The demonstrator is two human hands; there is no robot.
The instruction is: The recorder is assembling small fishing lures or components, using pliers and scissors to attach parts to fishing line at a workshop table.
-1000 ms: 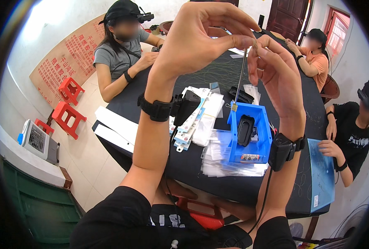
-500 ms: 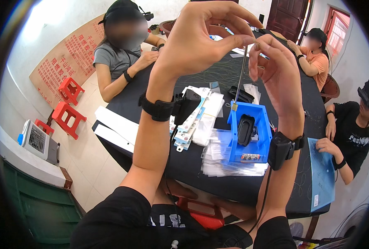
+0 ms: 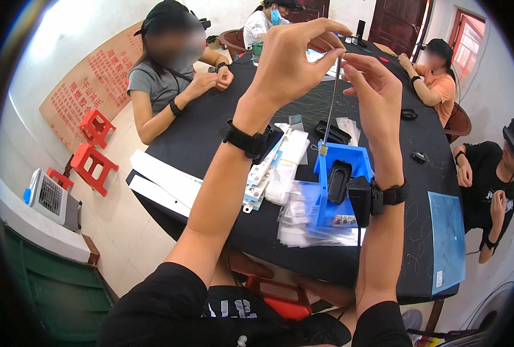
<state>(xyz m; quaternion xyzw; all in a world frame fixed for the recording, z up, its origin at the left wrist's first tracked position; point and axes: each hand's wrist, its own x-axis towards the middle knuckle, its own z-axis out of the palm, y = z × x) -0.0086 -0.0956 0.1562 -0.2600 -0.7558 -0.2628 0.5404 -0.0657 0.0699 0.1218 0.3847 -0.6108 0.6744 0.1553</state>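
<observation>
Both of my hands are raised high above a black table (image 3: 222,139). My left hand (image 3: 294,61) pinches the top of a thin grey cable (image 3: 332,98) between thumb and fingertips. My right hand (image 3: 372,87) holds the same cable just beside it, fingers curled. The cable hangs straight down, and a small gold-coloured connector (image 3: 323,149) dangles at its lower end. Below it stands a blue plastic bin (image 3: 343,185) with a black oval part inside. Each wrist wears a black band with a small device.
Clear plastic bags (image 3: 303,222) and white packaged strips (image 3: 271,168) lie around the bin. A blue cutting mat (image 3: 446,237) lies at the right. Other people sit around the table: one at the far left, one at the back, two at the right. Red stools (image 3: 92,156) stand on the floor.
My hands have shifted slightly while holding the cable up; the connector still hangs over the blue bin.
</observation>
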